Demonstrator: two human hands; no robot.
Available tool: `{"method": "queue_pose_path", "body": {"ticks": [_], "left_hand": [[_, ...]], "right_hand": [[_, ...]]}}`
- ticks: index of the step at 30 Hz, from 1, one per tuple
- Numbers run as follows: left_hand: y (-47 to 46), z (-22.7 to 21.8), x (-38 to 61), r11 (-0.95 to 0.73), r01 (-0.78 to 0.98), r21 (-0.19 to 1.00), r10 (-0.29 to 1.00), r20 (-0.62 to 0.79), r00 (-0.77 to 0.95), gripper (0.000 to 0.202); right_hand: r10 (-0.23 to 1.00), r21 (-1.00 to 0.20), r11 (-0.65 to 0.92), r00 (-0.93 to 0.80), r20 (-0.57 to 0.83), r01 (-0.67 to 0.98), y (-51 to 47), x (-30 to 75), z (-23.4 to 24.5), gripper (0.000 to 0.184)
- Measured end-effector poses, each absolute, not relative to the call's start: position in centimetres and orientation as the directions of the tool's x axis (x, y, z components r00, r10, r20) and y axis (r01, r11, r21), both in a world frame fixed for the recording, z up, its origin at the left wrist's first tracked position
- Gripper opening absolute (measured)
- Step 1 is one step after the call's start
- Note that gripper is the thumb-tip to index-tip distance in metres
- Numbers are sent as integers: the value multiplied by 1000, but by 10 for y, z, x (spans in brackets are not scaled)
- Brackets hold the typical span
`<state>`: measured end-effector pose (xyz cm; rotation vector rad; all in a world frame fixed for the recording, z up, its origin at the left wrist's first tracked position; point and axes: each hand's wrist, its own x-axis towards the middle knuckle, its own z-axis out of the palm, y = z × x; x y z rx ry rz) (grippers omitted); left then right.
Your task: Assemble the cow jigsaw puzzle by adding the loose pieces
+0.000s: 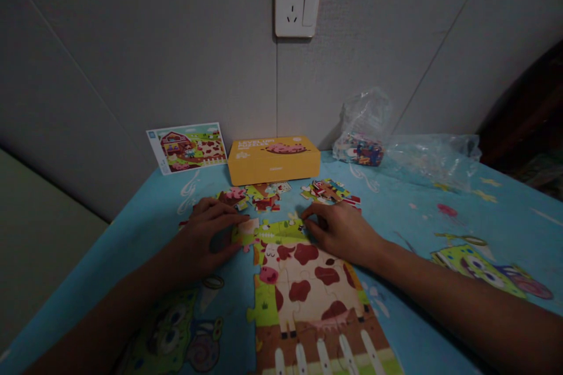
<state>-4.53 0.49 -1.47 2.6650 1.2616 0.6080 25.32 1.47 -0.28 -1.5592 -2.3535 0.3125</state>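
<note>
Your left hand (pixel 200 240): thumb and forefinger pinching a jigsaw piece (pixel 248 228) at the left edge of the part-assembled cow puzzle (pixel 303 290). Your right hand (pixel 336 228): fingers curled at the puzzle's far right corner; you cannot tell whether they grip. Beyond, crowding the hands: loose puzzle pieces (pixel 266 199). Behind: yellow puzzle box (pixel 275 173), farm picture card (pixel 189 149), clear plastic bag (pixel 367 111), blue cartoon tablecloth (pixel 409 214) beneath.

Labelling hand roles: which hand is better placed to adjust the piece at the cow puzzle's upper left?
Left hand, likely: its fingers are at that piece; the right hand is at the puzzle's upper right.
</note>
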Motion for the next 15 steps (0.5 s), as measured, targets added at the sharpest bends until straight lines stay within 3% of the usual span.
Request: {"method": "queue_pose_path", "body": {"ticks": [5, 8, 12, 15], "left_hand": [[5, -15, -44, -645, 699, 308, 760, 351, 547, 44], [3, -12, -42, -611, 691, 387, 791, 340, 508, 46], [-4, -8, -33, -534, 616, 580, 843, 307, 442, 25], [-15, -10, -19, -414, 483, 772, 893, 241, 379, 25]], "right_hand": [[920, -329, 392, -372, 126, 859, 14, 254, -4, 22], [916, -321, 402, -380, 132, 858, 15, 254, -4, 22], [917, -374, 399, -372, 146, 837, 11, 251, -1, 21], [875, -545, 459, -462, 143, 701, 0, 244, 4, 25]]}}
